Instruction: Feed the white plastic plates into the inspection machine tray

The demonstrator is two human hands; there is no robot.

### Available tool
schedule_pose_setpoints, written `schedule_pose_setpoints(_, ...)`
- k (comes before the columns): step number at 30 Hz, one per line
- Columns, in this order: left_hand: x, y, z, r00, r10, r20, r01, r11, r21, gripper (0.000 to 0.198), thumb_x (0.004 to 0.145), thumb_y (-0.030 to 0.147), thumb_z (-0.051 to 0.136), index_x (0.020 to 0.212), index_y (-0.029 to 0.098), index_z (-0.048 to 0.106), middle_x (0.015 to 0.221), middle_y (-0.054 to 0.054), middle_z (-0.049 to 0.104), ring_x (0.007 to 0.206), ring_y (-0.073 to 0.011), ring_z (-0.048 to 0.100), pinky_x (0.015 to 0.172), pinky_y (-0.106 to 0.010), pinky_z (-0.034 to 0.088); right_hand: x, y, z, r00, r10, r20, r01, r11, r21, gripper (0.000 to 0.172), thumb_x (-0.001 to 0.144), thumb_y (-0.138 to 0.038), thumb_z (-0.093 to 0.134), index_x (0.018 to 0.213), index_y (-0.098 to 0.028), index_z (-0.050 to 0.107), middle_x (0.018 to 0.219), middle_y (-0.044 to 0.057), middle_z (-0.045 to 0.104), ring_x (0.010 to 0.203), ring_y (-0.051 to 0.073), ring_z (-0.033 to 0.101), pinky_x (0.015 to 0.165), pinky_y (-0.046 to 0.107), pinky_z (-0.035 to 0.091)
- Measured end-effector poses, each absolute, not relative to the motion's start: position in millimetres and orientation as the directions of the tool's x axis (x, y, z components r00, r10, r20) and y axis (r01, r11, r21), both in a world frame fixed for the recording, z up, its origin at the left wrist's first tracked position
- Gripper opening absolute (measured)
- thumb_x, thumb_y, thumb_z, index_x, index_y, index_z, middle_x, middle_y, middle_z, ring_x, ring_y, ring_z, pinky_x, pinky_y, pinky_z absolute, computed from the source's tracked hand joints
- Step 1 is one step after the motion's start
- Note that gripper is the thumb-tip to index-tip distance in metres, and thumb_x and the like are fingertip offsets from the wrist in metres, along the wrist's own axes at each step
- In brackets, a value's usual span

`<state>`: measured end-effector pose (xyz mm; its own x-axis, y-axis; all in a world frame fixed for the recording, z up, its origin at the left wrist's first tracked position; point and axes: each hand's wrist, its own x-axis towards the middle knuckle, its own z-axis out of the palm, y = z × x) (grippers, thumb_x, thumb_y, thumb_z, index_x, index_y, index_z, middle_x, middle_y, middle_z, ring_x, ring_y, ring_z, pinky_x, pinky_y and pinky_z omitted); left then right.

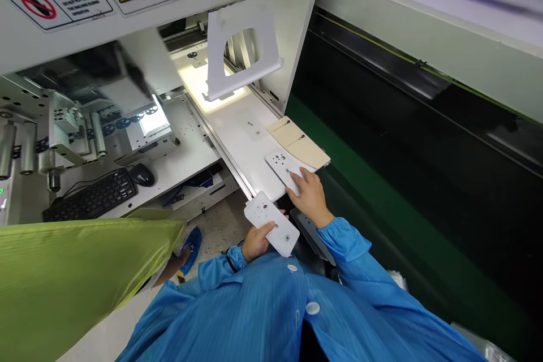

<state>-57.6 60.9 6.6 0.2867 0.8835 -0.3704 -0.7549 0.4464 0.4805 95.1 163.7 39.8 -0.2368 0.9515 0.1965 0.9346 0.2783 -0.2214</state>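
My left hand [255, 241] is closed on a white rectangular plate with holes [272, 222], held flat in front of my chest. My right hand [310, 195] lies with fingers stretched on a second white perforated plate [283, 168] at the near end of the machine's white tray [237, 130]. A beige sheet [299, 143] lies on the tray just beyond that plate. Both arms wear blue sleeves.
A white hinged guard with a window [241, 51] stands over the lit part of the tray. A black keyboard [91, 195] and mouse [142, 174] sit on the machine at left. A green conveyor belt [382, 203] runs at right. A yellow-green cloth [63, 277] fills the lower left.
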Motion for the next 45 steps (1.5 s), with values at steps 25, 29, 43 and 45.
schedule_pose_setpoints(25, -55, 60, 6, 0.286, 0.884, -0.371, -0.742, 0.449, 0.498, 0.043, 0.067, 0.033, 0.070, 0.105, 0.013, 0.066, 0.097, -0.010, 0.072, 0.102, -0.0296, 0.061, 0.095, -0.042, 0.043, 86, 157, 46, -0.249, 0.963, 0.108, 0.958, 0.261, -0.122, 0.051, 0.080, -0.037, 0.056, 0.124, -0.012, 0.053, 0.134, 0.018, 0.043, 0.120, 0.036, 0.037, 0.097, 0.048, 0.036)
schedule_pose_setpoints(29, -54, 60, 7, 0.264, 0.881, -0.393, -0.740, 0.447, 0.503, 0.046, 0.062, 0.036, 0.073, 0.103, 0.015, 0.067, 0.097, -0.010, 0.072, 0.103, -0.0294, 0.061, 0.096, -0.042, 0.042, 80, 151, 46, -0.344, 0.931, 0.118, 0.918, 0.360, -0.167, 0.047, 0.083, -0.034, 0.052, 0.124, -0.010, 0.052, 0.138, 0.015, 0.041, 0.129, 0.033, 0.030, 0.105, 0.047, 0.030)
schedule_pose_setpoints(43, -54, 58, 1, 0.238, 0.881, -0.409, -0.747, 0.435, 0.503, 0.035, 0.062, 0.033, 0.072, 0.093, 0.017, 0.071, 0.097, -0.006, 0.072, 0.100, -0.0266, 0.063, 0.094, -0.039, 0.045, 74, 142, 42, -0.396, 0.917, 0.045, 0.896, 0.397, -0.202, 0.045, 0.090, -0.034, 0.043, 0.128, -0.012, 0.049, 0.143, 0.011, 0.038, 0.135, 0.031, 0.024, 0.108, 0.050, 0.024)
schedule_pose_setpoints(45, -54, 58, 2, 0.247, 0.883, -0.399, -0.741, 0.437, 0.509, 0.037, 0.062, 0.034, 0.072, 0.095, 0.016, 0.070, 0.097, -0.007, 0.072, 0.101, -0.0273, 0.062, 0.095, -0.039, 0.045, 74, 143, 42, -0.397, 0.917, 0.044, 0.895, 0.397, -0.201, 0.046, 0.090, -0.035, 0.042, 0.129, -0.011, 0.049, 0.143, 0.011, 0.037, 0.136, 0.031, 0.023, 0.109, 0.050, 0.023)
